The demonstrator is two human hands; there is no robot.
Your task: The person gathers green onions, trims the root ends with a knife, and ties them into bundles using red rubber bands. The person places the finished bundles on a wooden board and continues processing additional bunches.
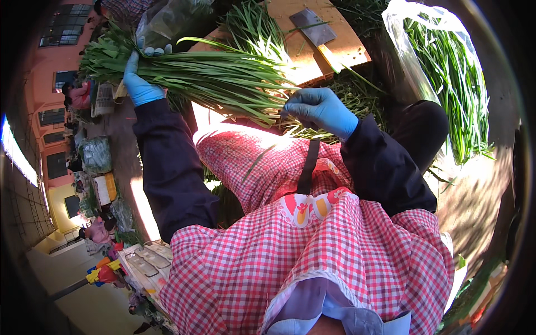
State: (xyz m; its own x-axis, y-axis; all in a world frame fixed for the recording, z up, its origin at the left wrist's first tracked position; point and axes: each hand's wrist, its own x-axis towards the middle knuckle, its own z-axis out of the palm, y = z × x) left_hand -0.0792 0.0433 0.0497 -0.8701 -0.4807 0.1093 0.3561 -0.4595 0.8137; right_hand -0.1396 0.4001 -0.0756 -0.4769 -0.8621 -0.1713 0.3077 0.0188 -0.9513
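Note:
My left hand, in a blue glove, is wrapped around a thick bunch of long flat green leaves, probably garlic chives, near its leafy end at the upper left. The bunch lies sideways above my checked apron, its other ends fanning out to the right. At those ends is my right hand, also blue-gloved, with thumb and fingers pinched together; whether a leaf is between them is unclear. Beyond the bunch, a cleaver with a light handle rests on a wooden board, beside more green leaves.
An open clear plastic bag filled with green leaves stands at the right. Loose trimmings lie beneath the board's near edge. Wrapped bundles and a plastic crate line the left, where several people sit farther off.

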